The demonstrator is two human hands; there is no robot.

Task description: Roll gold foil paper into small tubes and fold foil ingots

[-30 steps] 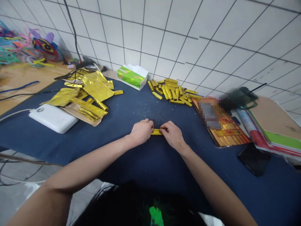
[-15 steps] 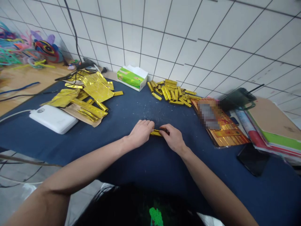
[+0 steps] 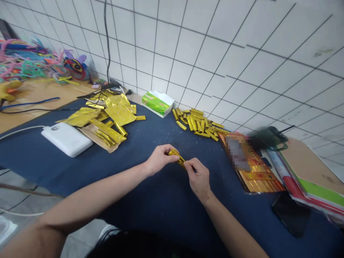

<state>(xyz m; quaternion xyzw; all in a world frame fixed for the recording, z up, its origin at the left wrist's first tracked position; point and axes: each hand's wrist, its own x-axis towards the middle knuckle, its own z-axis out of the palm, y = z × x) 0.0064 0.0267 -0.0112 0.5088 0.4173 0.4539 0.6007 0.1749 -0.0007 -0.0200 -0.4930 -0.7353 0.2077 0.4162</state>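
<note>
Between my two hands is a small strip of folded gold foil paper [image 3: 177,156], tilted down toward the right. My left hand [image 3: 160,157] is closed on its left end, thumb in front and fingers behind. With thumb and forefinger, my right hand [image 3: 198,175] pinches the right end. Beyond my hands, by the wall, lies a heap of gold foil paper rolls [image 3: 197,123]. Flat and partly folded gold foil sheets [image 3: 120,113] are piled to the left, some on a brown paper piece [image 3: 110,147].
A white power bank [image 3: 67,139] with a cable lies at left. A green tissue pack [image 3: 157,104] stands by the wall. On the right are an orange-gold packet [image 3: 258,175], a dark mug [image 3: 268,138], stacked books [image 3: 314,165] and a black phone [image 3: 291,215]. Colourful crafts [image 3: 76,68] sit far left.
The foil strip has been lifted off the table and tilted. My left hand has turned, its thumb now showing on the strip, and my right hand has closed on the other end. The view has shifted.
</note>
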